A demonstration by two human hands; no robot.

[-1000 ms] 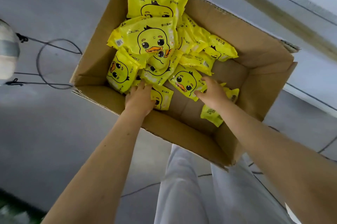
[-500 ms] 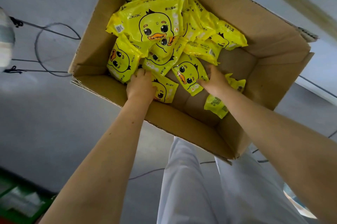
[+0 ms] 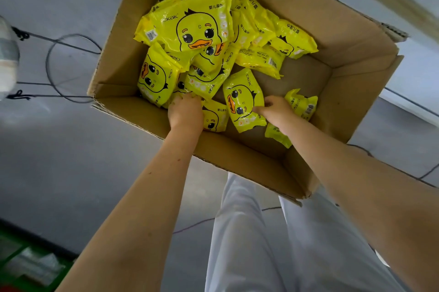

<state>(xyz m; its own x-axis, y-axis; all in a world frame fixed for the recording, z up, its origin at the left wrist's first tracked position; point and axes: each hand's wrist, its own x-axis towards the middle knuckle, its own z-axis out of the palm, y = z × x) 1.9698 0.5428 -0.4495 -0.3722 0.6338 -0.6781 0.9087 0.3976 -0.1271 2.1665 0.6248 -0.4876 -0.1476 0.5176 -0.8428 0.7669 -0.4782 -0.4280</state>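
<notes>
Inside the cardboard box, the right hand pinches the edge of a loose duck pack while the left hand curls its fingers into the heap, so the slick film may slip free or the leaning heap may slide.

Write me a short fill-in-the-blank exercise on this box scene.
1. The cardboard box holds many packs coloured ___.
2. Each pack's front shows a cartoon ___.
3. The ___ hand pinches the edge of one pack lying near the box's middle.
Missing words: yellow; duck; right.
</notes>
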